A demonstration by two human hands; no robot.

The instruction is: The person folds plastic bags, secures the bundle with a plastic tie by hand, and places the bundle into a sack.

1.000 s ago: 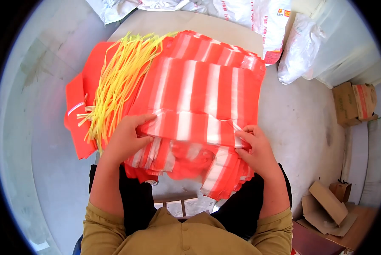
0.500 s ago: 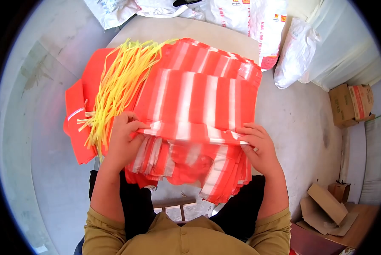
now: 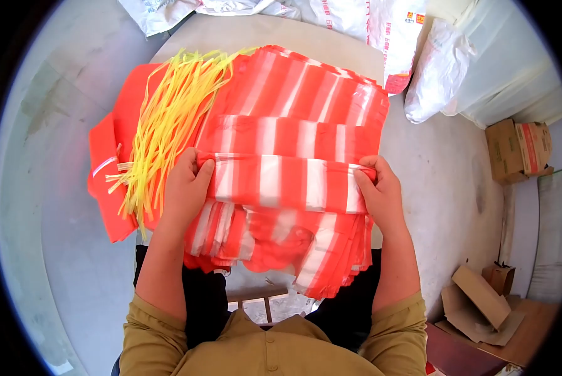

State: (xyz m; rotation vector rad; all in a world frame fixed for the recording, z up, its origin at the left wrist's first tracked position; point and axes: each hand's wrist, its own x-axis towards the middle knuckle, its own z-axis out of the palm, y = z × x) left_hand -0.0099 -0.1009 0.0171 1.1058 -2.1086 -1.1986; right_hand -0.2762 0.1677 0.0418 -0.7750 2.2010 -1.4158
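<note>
A red-and-white striped plastic bag (image 3: pixel 287 182) lies with its near part folded over into a wide band. My left hand (image 3: pixel 187 185) pinches the left end of the fold between thumb and fingers. At the right end, my right hand (image 3: pixel 381 188) is closed on the same fold. Beneath spreads a stack of striped bags (image 3: pixel 293 81), whose bunched near ends (image 3: pixel 331 250) hang toward my lap. Beside my left hand, a bundle of yellow strips (image 3: pixel 174 119) lies across plain red plastic (image 3: pixel 130 94).
The pile rests on a pale tabletop (image 3: pixel 256 31). White printed sacks (image 3: pixel 343 15) stand beyond it, with another white sack (image 3: pixel 441 69) at the right. Cardboard boxes (image 3: pixel 503 150) sit on the right side, and an opened carton (image 3: pixel 481 307) is at lower right.
Both hands have moved away from me, carrying the folded edge up the bag. The narrow fold has become a broad flat band, with my thumbs now on its upper edge.
</note>
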